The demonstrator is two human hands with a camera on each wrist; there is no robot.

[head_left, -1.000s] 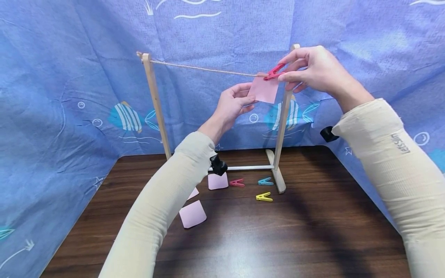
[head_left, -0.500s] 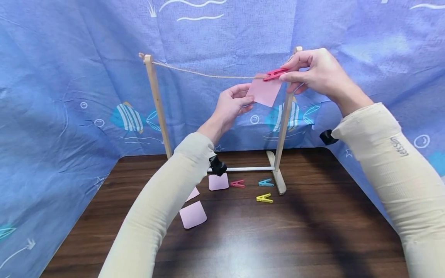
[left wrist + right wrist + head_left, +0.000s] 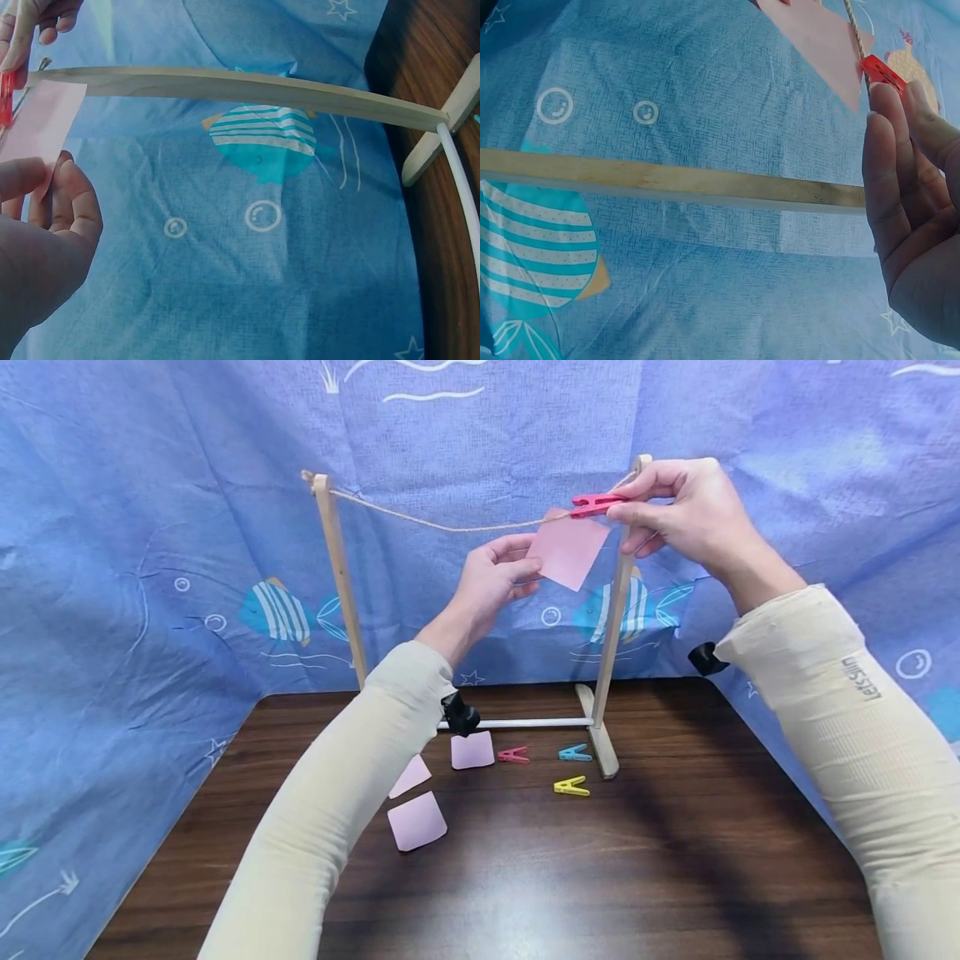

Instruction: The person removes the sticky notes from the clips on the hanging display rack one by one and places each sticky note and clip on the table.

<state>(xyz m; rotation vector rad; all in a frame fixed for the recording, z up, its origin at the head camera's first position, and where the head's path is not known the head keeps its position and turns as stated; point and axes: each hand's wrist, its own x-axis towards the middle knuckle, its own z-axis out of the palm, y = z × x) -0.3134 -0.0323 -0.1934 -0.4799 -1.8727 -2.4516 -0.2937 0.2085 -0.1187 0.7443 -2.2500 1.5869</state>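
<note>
My left hand [image 3: 491, 577] pinches the left corner of a square pink paper [image 3: 567, 553] between thumb and fingers. The paper hangs tilted at the rope [image 3: 450, 529], and a small folded-looking corner shows above the rope. My right hand [image 3: 686, 518] squeezes the handles of a red clothespin [image 3: 594, 505] between thumb and forefinger. The clothespin's nose points left and lies at the rope, by the paper's upper edge. In the right wrist view the clothespin [image 3: 883, 73] meets the rope [image 3: 856, 34], with the pink paper [image 3: 825, 49] just beside it.
The rope runs between two wooden posts [image 3: 341, 577] of a stand with a white crossbar [image 3: 536, 723]. On the brown table [image 3: 600, 877] lie several pink papers [image 3: 417, 821], plus a red clothespin [image 3: 513, 754], a blue one [image 3: 574, 752] and a yellow one [image 3: 572, 786].
The right hand has squeezed the clothespin's handles together and lifted it slightly. The paper has shifted a little left with the left hand. The rope, straight earlier, now sags.
</note>
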